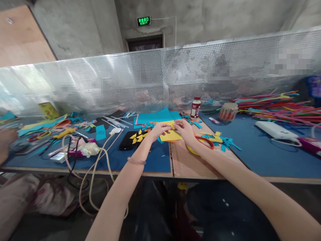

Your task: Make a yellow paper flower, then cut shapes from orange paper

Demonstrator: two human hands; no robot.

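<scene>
My left hand (159, 130) and my right hand (185, 131) meet above the middle of the table, fingers pinched on a small yellow paper piece (173, 126) between them. Its exact shape is too small to make out. Just below lies a yellow paper sheet (171, 136), partly covered by my hands. Scissors (208, 142) with red and yellow handles rest beneath my right wrist. Small folded or cut yellow paper pieces (138, 136) sit left of my left hand, partly over a black phone (125, 140). Behind my hands are blue paper sheets (152, 116).
A red-capped bottle (196, 109) and a jar (228, 112) stand at the back right. Farther right are colourful pipe cleaners (278, 107) and a white power bank (276, 130). Tangled cables (94, 164) hang over the left front edge. Another person's hand (7, 142) is at far left.
</scene>
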